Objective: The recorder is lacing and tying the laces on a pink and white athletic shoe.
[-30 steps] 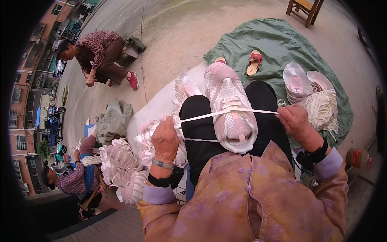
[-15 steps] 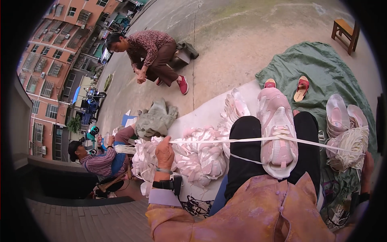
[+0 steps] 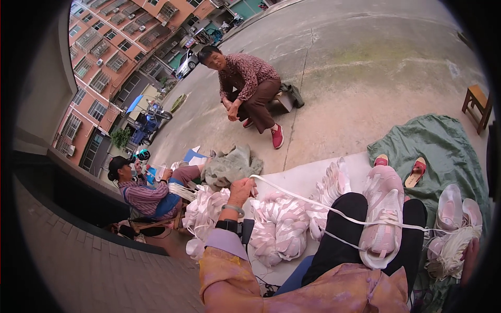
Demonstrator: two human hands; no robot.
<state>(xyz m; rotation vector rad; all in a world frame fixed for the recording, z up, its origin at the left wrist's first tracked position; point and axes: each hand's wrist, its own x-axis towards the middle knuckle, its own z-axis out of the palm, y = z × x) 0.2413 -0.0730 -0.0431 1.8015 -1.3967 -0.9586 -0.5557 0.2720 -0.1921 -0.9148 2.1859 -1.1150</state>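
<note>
A pink and white sneaker (image 3: 383, 219) lies on my lap, on black trousers. A white lace (image 3: 313, 202) runs taut from the shoe out to the left. My left hand (image 3: 241, 190) is raised and shut on that lace's end, above a heap of white sneakers (image 3: 276, 232). The lace's other end stretches right toward a bundle of white laces (image 3: 449, 251). My right hand (image 3: 469, 255) shows only as a sliver at the lower right rim, beside that bundle. Its grip is hidden.
A white mat (image 3: 305, 177) and a green tarp (image 3: 443, 146) cover the concrete. Red sandals (image 3: 417, 172), two more sneakers (image 3: 459, 208), a grey sack (image 3: 229, 164) and a wooden stool (image 3: 477, 101) lie around. One person crouches (image 3: 250, 88); another sits at left (image 3: 143, 190).
My left hand has drawn the lace far out to the left and upward. The view has swung left, and my right hand has slipped to the picture's right rim.
</note>
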